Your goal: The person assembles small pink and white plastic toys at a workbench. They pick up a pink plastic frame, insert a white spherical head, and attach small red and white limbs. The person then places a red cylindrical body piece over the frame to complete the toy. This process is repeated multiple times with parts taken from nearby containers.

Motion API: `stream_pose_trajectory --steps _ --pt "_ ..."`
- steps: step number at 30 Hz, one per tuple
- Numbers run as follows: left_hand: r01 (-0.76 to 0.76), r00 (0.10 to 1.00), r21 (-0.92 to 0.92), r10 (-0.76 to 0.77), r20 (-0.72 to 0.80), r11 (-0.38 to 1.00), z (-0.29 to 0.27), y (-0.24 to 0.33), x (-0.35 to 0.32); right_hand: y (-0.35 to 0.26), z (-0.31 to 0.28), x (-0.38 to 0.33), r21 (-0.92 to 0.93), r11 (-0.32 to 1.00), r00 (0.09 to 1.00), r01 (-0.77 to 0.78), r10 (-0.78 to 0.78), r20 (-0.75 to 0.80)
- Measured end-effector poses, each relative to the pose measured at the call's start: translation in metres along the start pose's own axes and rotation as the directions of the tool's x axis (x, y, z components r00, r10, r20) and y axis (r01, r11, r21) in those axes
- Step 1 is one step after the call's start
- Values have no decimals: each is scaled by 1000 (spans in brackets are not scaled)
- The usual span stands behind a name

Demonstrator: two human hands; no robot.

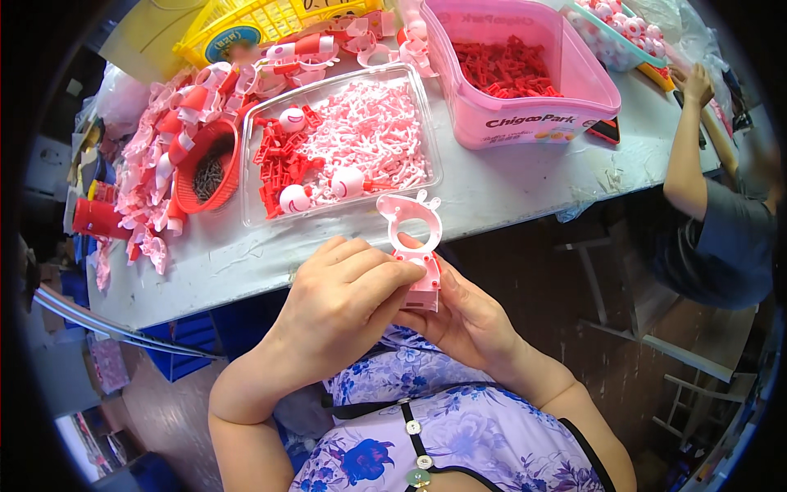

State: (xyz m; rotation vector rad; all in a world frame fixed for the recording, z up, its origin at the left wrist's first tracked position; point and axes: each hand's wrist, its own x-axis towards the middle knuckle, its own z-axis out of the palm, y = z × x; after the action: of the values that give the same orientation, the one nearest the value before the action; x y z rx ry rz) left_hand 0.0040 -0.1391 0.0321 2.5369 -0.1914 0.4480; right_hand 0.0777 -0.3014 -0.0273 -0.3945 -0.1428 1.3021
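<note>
Pink plastic animal-shaped frame with a round opening is pointing away from the body, its lower part resting in the right hand, which is pinching it between thumb and fingers. The left hand is arching in from the left, fingers bent together at that lower part, their exact hold being hidden.

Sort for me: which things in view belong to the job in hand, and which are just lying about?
Likely the job's:
pink toy frame, right hand holding, left hand touching
clear tray of small parts
red basket of dark pieces

Apparently just lying about:
white plastic bag
blue crate
</note>
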Motion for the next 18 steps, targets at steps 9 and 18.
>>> stream_pose_trajectory --steps 9,18 --pt "20 996 -133 -31 -81 991 -11 -1 7 -2 0 -4 -14 1000 1000 13 -13 11" --pt "290 949 -29 -291 -121 957 -33 -70 28 -1 -3 -8 -35 999 999 24 -25 -20"
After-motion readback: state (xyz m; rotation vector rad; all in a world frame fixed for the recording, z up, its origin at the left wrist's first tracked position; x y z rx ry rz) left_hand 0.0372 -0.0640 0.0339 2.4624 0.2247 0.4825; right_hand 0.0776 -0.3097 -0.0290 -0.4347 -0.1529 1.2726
